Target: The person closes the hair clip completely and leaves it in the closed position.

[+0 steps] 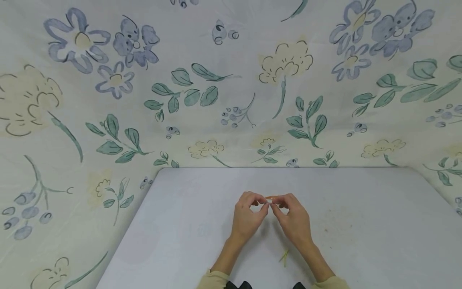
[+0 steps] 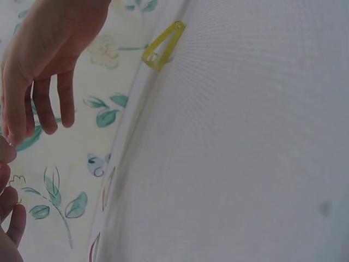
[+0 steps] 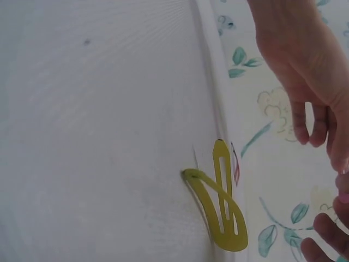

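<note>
In the head view my left hand (image 1: 247, 214) and right hand (image 1: 294, 218) meet fingertip to fingertip above the white table. Between them, thumbs and index fingers pinch a small thing (image 1: 268, 203), mostly covered by the fingertips; its kind cannot be made out. A pinkish spot (image 3: 343, 198) shows at the fingertips in the right wrist view. Just beyond the fingers appears a narrow orange thing (image 1: 270, 197). Nearer the body, between the forearms, lies a yellow snap hair clip (image 1: 285, 257), its parts sprung apart in the right wrist view.
The white table (image 1: 187, 224) reaches back to a flower-patterned cloth (image 1: 245, 88) that rises behind and at the sides. Small brownish specks (image 1: 326, 230) dot the table right of the right hand. Thin reddish outlines (image 2: 95, 248) show near the table edge in the left wrist view.
</note>
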